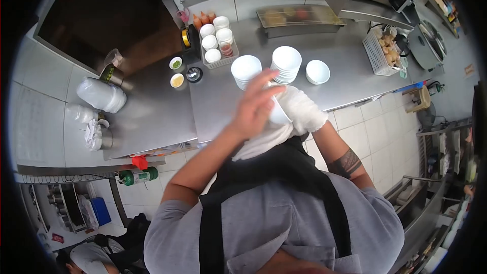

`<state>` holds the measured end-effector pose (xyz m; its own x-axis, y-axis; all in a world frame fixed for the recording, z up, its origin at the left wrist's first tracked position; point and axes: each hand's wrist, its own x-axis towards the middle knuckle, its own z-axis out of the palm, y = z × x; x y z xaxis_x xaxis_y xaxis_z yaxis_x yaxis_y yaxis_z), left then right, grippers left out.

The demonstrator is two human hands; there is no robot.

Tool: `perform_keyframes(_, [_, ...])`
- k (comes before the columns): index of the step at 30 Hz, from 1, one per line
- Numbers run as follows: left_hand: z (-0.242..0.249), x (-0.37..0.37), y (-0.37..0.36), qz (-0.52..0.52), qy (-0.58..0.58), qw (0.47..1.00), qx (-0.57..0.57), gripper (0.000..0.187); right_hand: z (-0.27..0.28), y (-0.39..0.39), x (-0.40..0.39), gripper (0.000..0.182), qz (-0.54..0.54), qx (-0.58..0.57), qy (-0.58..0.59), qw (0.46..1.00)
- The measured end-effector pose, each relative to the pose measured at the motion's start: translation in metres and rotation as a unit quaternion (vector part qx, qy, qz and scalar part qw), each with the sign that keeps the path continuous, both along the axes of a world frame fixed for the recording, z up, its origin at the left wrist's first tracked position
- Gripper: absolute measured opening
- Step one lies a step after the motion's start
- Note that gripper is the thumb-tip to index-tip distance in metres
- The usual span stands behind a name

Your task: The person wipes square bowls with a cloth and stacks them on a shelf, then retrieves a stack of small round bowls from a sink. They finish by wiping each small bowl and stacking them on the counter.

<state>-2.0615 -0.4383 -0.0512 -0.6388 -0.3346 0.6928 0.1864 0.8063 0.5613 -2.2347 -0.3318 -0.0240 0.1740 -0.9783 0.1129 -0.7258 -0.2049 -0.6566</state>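
Observation:
A white bowl (278, 114) is tilted in front of the black apron, with a white cloth (303, 107) around its right side. My right hand is wrapped in this cloth and holds it against the bowl; its fingers are covered. My left hand (252, 105) is beside the bowl's left edge, its fingers spread and slightly blurred. Part of the cloth hangs below the bowl. Just beyond my hands stand a left stack of white bowls (246, 68), a taller middle stack (286, 60) and, to the right, another white bowl (318, 72).
On the steel counter (213, 109) are a basket of white cups (217, 45), two small filled cups and a covered tray (299, 18). A white basket (381, 53) stands at the right, wrapped containers (101, 94) at the left. Another person (96, 253) is at lower left.

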Motion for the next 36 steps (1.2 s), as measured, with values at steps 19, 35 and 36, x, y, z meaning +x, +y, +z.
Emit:
perform_keyframes(19, [0.032, -0.071, -0.040, -0.202, 0.023, 0.658, 0.725, 0.033, 0.014, -0.008, 0.013, 0.033, -0.181, -0.342, 0.452, 0.804])
perform_keyframes(35, [-0.052, -0.236, 0.042, -0.065, -0.060, 0.985, 0.151, 0.012, -0.021, 0.051, -0.228, 0.036, -0.545, -0.293, -0.516, 0.593])
perform_keyframes(36, [-0.075, -0.244, 0.031, -0.066, -0.062, 0.984, 0.151, 0.012, -0.017, 0.060, -0.234, 0.032, -0.539, -0.294, -0.512, 0.601])
